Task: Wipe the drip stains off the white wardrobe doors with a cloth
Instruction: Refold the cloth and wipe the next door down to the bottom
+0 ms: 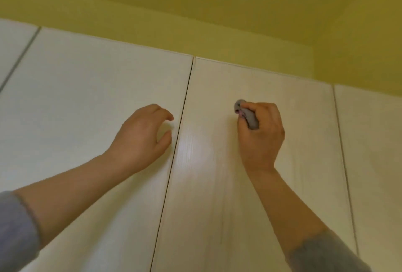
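While our right hand (261,134) clenches a bunched grey cloth (248,116), its tip poking past the fingertips against the white wardrobe door (217,184), our left hand (141,139) holds nothing, its fingers loosely hooked just left of the seam (181,117). A faint drip streak (221,224) runs well below the cloth-holding fingers.

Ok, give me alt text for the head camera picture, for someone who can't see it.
A right hand grips a bunched grey cloth against a white wardrobe door, near its top. The left hand, empty and loosely curved, is at the neighbouring door beside the seam; a yellow wall rises above.
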{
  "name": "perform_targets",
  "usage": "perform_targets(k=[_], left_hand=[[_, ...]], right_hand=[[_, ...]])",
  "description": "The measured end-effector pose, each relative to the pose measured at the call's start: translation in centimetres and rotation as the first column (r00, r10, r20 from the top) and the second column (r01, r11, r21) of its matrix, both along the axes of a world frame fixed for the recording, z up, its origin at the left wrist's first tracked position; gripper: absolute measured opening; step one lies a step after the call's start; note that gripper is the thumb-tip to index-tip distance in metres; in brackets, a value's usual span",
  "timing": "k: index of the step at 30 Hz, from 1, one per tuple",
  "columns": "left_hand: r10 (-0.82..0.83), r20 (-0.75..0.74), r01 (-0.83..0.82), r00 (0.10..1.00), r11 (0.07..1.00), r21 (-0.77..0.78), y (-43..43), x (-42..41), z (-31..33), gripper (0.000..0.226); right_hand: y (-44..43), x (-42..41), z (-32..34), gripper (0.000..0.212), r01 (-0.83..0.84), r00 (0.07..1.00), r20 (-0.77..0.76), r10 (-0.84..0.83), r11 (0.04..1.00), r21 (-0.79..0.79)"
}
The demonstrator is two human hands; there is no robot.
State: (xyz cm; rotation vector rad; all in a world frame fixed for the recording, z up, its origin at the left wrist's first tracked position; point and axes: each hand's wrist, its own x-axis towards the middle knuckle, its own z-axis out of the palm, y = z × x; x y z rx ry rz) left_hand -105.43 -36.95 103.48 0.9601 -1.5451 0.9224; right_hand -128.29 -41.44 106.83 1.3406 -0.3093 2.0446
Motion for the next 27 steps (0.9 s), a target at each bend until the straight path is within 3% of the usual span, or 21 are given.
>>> perform_targets(k=[6,11,16,19,23,27], left_hand=[[0.109,-0.026,-0.109,0.994,0.994,0.013,-1.4,1.0,4.9,0.046],[0.182,-0.021,-0.181,0.983,0.982,0.059,-2.3,1.4,6.8,0.045],[0.228,0.015,-0.227,0.974,0.973,-0.028,-3.6,2.6,8.2,0.075],[0.253,0.008,-0.251,0.967,0.964,-0.092,-4.5,3.1,8.2,0.065],[0.233,0.003,-0.23,0.973,0.965,-0.126,-5.3,3.2,7.6,0.06],[0.222,-0.009,-0.221,0.975,0.965,-0.145,-5.9,3.3,7.8,0.056]], right_hand=[[-0.6,1.9,9.7,0.021,0.107,0.993,-0.047,-0.105,0.994,0.029],[-1.5,4.1,13.7,0.022,0.198,0.968,-0.162,-0.193,0.98,0.015],[-3.7,7.4,17.0,0.016,0.29,0.931,-0.236,-0.279,0.957,0.011],[-4.9,8.2,17.1,0.018,0.301,0.932,-0.239,-0.272,0.949,0.092],[-5.4,7.5,17.4,0.017,0.228,0.92,-0.329,-0.214,0.974,0.005],[-5.6,7.7,17.9,0.017,0.275,0.898,-0.354,-0.26,0.961,-0.009]])
